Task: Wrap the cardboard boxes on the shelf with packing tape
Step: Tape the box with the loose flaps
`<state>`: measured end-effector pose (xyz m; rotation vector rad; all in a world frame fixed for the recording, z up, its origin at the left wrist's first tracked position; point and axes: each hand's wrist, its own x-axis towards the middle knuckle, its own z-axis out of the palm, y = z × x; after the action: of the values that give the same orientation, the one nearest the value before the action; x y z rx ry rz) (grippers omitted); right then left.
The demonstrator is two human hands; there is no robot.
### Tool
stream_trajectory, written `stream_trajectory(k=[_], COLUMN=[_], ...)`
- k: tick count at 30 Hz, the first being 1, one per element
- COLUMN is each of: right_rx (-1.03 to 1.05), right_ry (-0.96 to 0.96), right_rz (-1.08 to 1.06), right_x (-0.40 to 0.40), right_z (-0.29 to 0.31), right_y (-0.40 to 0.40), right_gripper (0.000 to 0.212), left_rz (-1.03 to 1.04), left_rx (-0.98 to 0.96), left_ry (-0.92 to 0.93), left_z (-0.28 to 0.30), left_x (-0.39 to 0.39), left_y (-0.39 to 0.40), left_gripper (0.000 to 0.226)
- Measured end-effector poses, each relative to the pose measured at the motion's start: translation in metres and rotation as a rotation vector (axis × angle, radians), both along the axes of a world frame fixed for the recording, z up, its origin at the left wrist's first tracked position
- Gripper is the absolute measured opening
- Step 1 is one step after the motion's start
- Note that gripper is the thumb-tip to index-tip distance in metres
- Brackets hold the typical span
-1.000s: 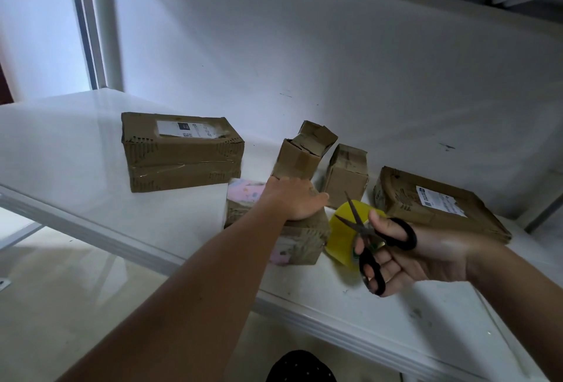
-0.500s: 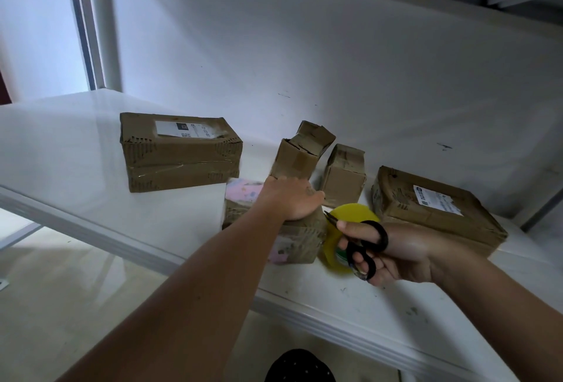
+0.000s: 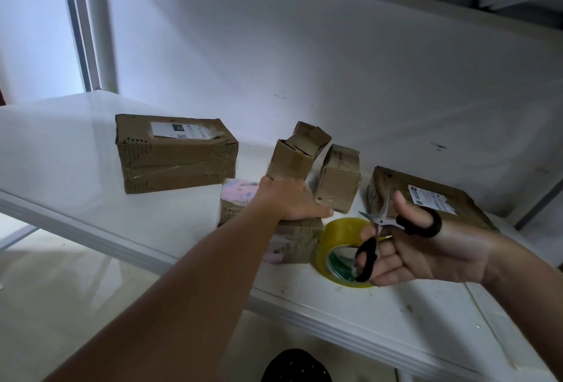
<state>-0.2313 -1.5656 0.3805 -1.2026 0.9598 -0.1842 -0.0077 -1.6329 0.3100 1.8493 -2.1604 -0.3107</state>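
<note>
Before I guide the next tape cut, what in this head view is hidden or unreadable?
- Top of the pink-patterned cardboard box: covered by the left hand.
- Loose end of the yellow packing tape roll: hidden behind the right hand and black-handled scissors.
- White label print on the flat right box: too small.

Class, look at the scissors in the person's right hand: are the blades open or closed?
Open. The scissors show two blades parted in a V, their handles spread in the right hand.
</note>
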Motion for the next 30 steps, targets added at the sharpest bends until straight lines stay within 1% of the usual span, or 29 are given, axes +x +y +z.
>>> stream_trajectory(k=[3,4,6,9,11,12,13,14,15,16,17,18,20,21,23,24,25,26,29,30], right_rx=[-0.032,-0.040,-0.045,-0.041,-0.036,-0.035,-0.034,-0.039,-0.052,-0.067,-0.079,-0.086,-0.110,-0.123,-0.150,-0.167,-0.195,-0.240,-0.414,-0.457], right_ry=[0.047,0.061,0.063,0.043,0.038,0.035,0.033,0.031,0.027,0.020,0.007,-0.007,-0.021,-0.021,0.001,0.044,0.133,0.284,0.940,1.110], right_rz=[-0.004,-0.008,0.000,0.026,0.049,0.059,0.067,0.075,0.080,0.081,0.082,0.086,0.100,0.093,0.027,-0.025,-0.071,-0.111,-0.209,-0.197], right_x=[-0.009,-0.010,-0.014,-0.020,-0.023,-0.025,-0.026,-0.027,-0.028,-0.028,-0.028,-0.028,-0.028,-0.028,-0.032,-0.036,-0.041,-0.046,-0.064,-0.070], right_z=[0.003,0.002,0.001,0.002,0.002,0.002,0.001,0.001,0.000,0.000,0.001,0.003,0.006,0.008,0.012,0.013,0.013,0.012,-0.010,-0.022], right_y=[-0.003,-0.004,-0.007,-0.010,-0.013,-0.014,-0.015,-0.015,-0.016,-0.017,-0.018,-0.018,-0.021,-0.022,-0.027,-0.030,-0.032,-0.034,-0.037,-0.040], right_gripper=[0.102,0.103,0.101,0.093,0.091,0.091,0.091,0.091,0.091,0.090,0.089,0.088,0.084,0.082,0.082,0.083,0.082,0.078,0.053,0.049], left_rz=[0.025,0.050,0.106,0.177,0.197,0.180,0.134,0.066,-0.025,-0.134,-0.248,-0.338,-0.402,-0.405,-0.412,-0.425,-0.445,-0.467,-0.490,-0.473], left_rx=[0.179,0.246,0.321,0.340,0.323,0.278,0.198,0.094,-0.010,-0.078,-0.091,-0.039,0.157,0.228,0.283,0.292,0.295,0.292,0.244,0.206], left_ry=[-0.072,-0.105,-0.152,-0.195,-0.237,-0.230,-0.196,-0.115,0.003,0.124,0.235,0.350,0.550,0.592,0.571,0.545,0.515,0.484,0.389,0.352], left_z=[0.011,0.013,0.015,0.012,0.009,0.008,0.006,0.003,-0.001,-0.002,-0.002,-0.002,0.000,0.001,0.006,0.009,0.013,0.017,0.024,0.026], left_x=[-0.002,-0.005,-0.014,-0.034,-0.042,-0.042,-0.039,-0.034,-0.030,-0.027,-0.026,-0.027,-0.034,-0.036,-0.039,-0.041,-0.043,-0.046,-0.053,-0.055], left_y=[-0.001,-0.003,-0.004,-0.002,0.002,0.003,0.005,0.007,0.009,0.013,0.017,0.022,0.026,0.025,0.021,0.019,0.018,0.018,0.019,0.019], left_gripper=[0.071,0.075,0.084,0.087,0.083,0.078,0.071,0.064,0.059,0.059,0.063,0.069,0.082,0.084,0.082,0.079,0.075,0.071,0.067,0.066])
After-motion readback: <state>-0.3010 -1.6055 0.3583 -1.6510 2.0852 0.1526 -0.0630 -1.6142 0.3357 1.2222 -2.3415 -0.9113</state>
